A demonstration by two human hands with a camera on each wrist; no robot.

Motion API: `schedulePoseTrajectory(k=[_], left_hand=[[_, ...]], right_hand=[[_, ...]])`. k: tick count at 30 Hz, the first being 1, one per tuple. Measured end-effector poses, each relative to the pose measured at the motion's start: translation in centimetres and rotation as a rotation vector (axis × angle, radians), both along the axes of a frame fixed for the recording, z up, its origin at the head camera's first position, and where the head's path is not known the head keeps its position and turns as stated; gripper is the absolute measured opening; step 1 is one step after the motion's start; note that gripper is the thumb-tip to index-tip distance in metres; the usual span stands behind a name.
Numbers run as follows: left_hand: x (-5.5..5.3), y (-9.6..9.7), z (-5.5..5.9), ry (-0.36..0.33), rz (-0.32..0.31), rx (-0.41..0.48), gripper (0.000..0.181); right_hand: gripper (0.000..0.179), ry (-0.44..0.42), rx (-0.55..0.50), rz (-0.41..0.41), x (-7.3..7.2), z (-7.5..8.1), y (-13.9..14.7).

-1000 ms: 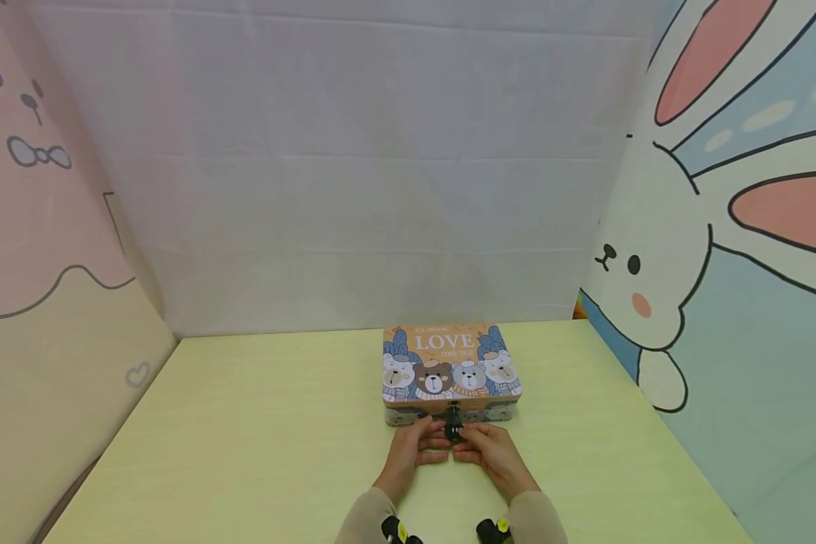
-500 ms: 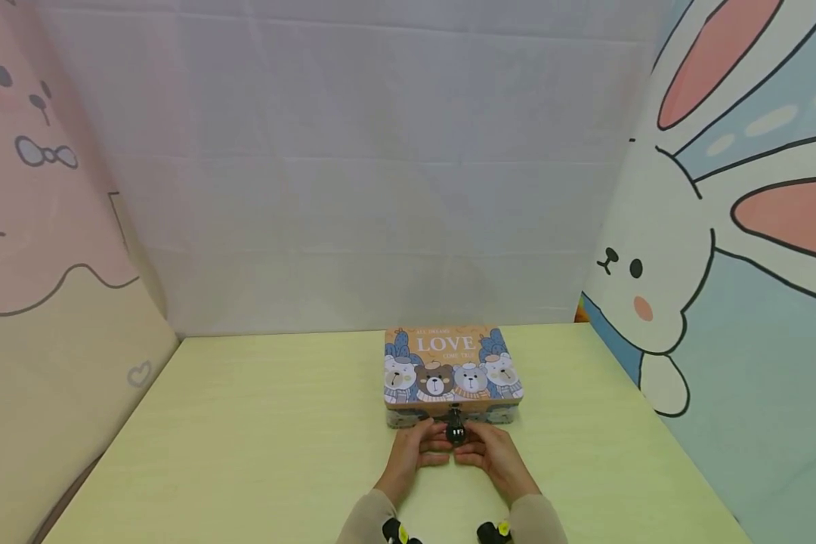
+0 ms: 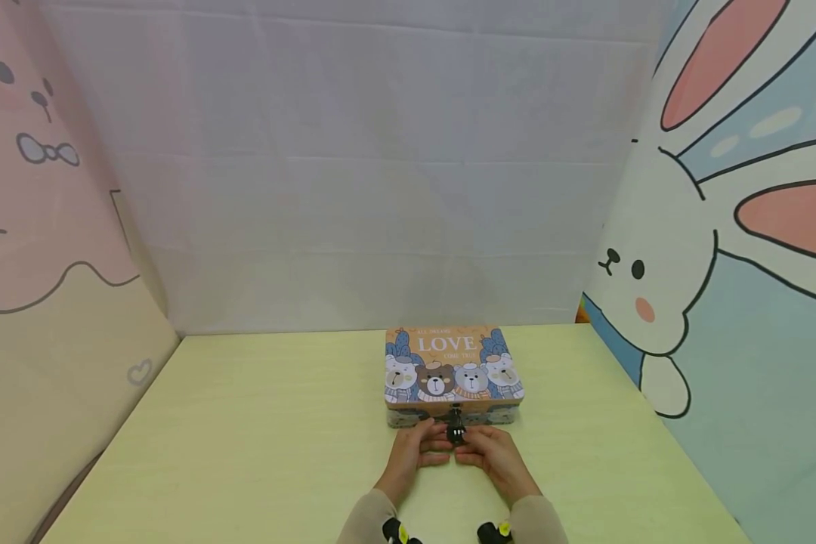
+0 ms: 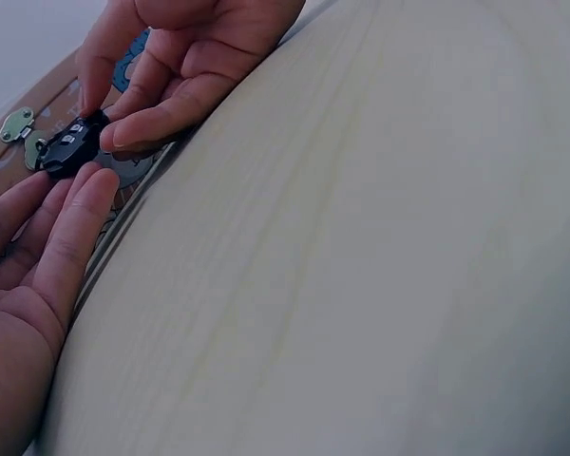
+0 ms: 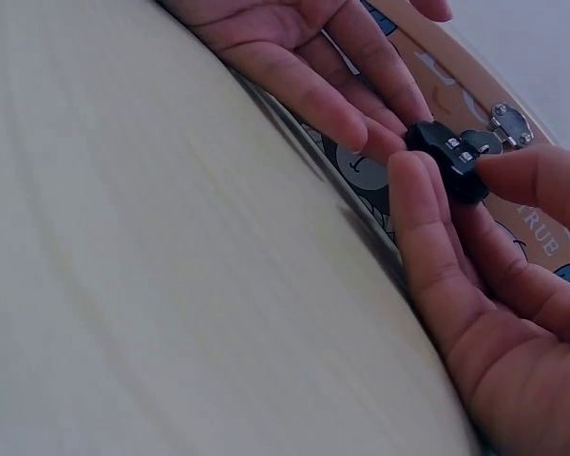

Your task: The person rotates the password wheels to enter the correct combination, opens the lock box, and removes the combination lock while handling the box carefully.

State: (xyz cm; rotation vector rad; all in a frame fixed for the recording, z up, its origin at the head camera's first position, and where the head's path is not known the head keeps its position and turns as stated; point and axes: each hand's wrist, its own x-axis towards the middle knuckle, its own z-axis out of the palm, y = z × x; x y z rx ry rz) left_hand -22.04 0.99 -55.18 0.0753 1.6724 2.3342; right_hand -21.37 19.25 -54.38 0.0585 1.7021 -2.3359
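A tin box (image 3: 449, 366) printed with bears and the word LOVE stands on the table, lid down. From the metal clasp (image 5: 509, 125) on its front hangs a small black combination padlock (image 3: 455, 432), number wheels facing up in the wrist views. My right hand (image 3: 493, 455) pinches the padlock, thumb on its upper face and fingers beneath. My left hand (image 3: 411, 453) reaches in from the other side. Its nearly straight fingers (image 5: 385, 81) touch the padlock's end and underside, while the thumb stays apart in the right wrist view.
The pale yellow table (image 3: 265, 438) spreads out on both sides of the box. Behind it hangs a white cloth (image 3: 353, 181). A pink and cream printed panel (image 3: 47, 227) flanks the left, a rabbit-printed panel (image 3: 755, 363) the right.
My right thumb lifts from the padlock's face half a second ago and now lies on it again. The padlock tilts slightly; the box and my left hand stay nearly still.
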Motion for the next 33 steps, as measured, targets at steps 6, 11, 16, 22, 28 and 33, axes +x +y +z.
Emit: schedulePoseTrajectory(k=[6,11,16,22,28,33], left_hand=[[0.05,-0.09,-0.07,0.012,-0.008,-0.001,0.053],[0.04,-0.1,-0.06,0.004,-0.004,-0.003,0.053],[-0.1,-0.1,-0.27,-0.005,-0.005,-0.009,0.052],[0.03,-0.1,-0.09,-0.005,-0.005,-0.003,0.052],[0.07,-0.12,-0.09,-0.002,0.007,0.0,0.051],[0.1,-0.14,-0.07,-0.001,0.009,0.001,0.05]], right_hand=[[0.023,0.003,0.044,-0.018,0.05,0.01,-0.24],[0.022,-0.006,0.069,-0.047,0.09,-0.01,-0.43],[0.021,-0.005,0.084,-0.055,0.03,0.01,-0.59],[0.024,-0.01,0.08,-0.063,0.16,0.13,-0.59],[0.026,-0.041,0.027,-0.078,-0.02,0.05,-0.58],[0.021,-0.025,0.016,-0.057,0.07,0.11,-0.32]])
